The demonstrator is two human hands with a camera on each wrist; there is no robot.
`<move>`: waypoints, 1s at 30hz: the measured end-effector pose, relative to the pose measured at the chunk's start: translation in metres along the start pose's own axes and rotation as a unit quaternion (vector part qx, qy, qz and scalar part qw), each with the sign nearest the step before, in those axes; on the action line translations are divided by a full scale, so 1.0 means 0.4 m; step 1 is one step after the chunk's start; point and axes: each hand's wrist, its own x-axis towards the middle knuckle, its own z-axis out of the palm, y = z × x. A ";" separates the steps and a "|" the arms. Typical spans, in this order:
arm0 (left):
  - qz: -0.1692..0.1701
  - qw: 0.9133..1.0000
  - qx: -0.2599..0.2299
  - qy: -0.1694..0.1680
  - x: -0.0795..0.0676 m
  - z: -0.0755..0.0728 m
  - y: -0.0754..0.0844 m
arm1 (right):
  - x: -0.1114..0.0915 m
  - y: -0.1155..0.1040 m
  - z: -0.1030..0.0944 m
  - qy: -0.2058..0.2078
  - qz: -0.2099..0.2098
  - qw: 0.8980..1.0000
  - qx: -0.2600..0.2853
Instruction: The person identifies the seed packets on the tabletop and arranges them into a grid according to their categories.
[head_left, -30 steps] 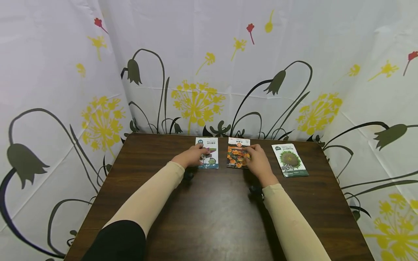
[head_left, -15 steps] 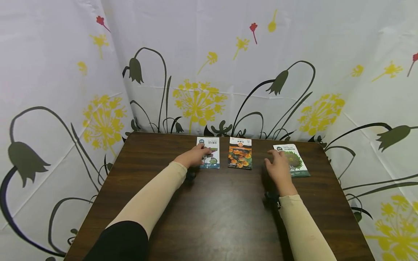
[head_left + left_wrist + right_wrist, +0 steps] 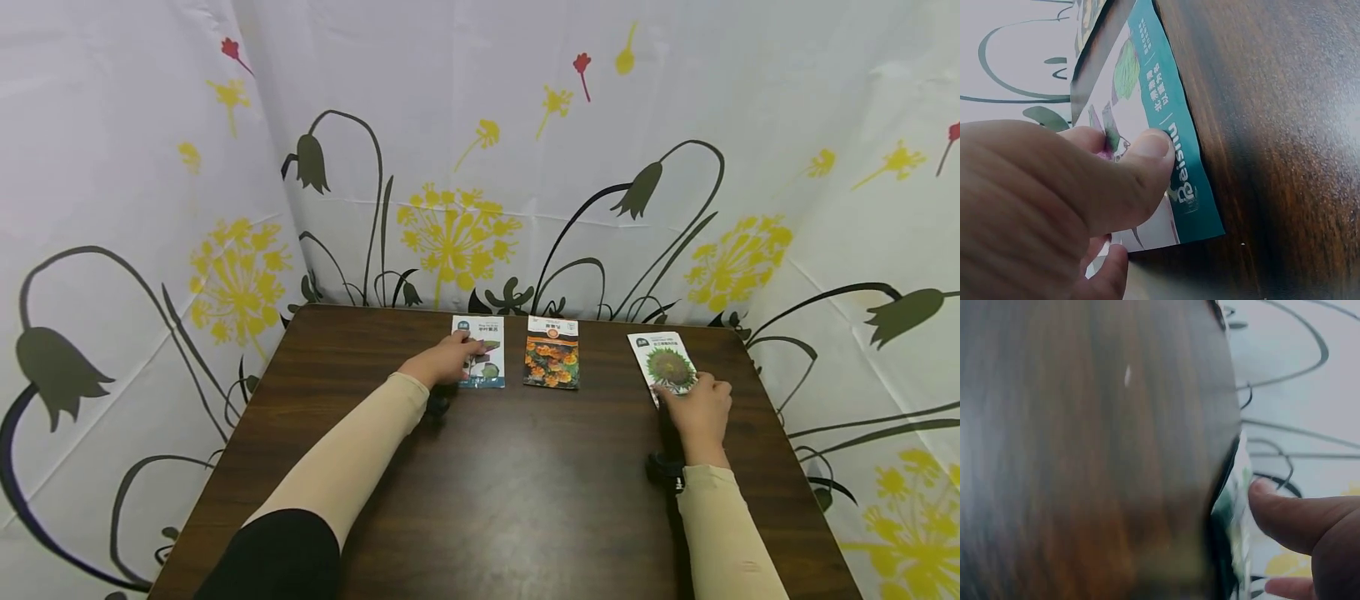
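Three seed packets lie in a row along the far part of the table. My left hand (image 3: 444, 360) rests on the white packet with leaf pictures (image 3: 491, 358); in the left wrist view its thumb (image 3: 1147, 150) presses near the teal lower band. My right hand (image 3: 699, 408) is over the lower right part of the sunflower packet (image 3: 663, 354). Its thumb is by the packet's left edge, its fingers past the right edge. The right wrist view shows the thumb (image 3: 1279, 515) beside the packet's raised lower end (image 3: 1225, 531). Between the hands lies the orange-flower packet (image 3: 552, 358).
All packets lie on a dark brown wooden table (image 3: 487, 483). A white cloth (image 3: 525, 150) printed with flowers hangs behind the far edge and at both sides. Dark wrist cameras sit under both wrists.
My right hand has left the orange-flower packet and moved right to the sunflower packet, passing over its left side. My left hand stays on the leaf-picture packet.
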 end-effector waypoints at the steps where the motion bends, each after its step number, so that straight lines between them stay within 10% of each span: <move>1: -0.001 1.000 -0.001 -0.001 0.001 0.001 0.000 | 0.000 0.009 -0.001 0.000 0.007 1.000 -0.006; 16: 0.006 1.000 0.001 -0.003 0.010 0.012 -0.011 | 0.013 0.025 -0.005 0.006 0.002 0.998 -0.060; 30: 0.003 1.000 -0.001 0.001 0.008 0.010 -0.013 | 0.013 0.019 -0.019 0.026 -0.007 0.999 0.030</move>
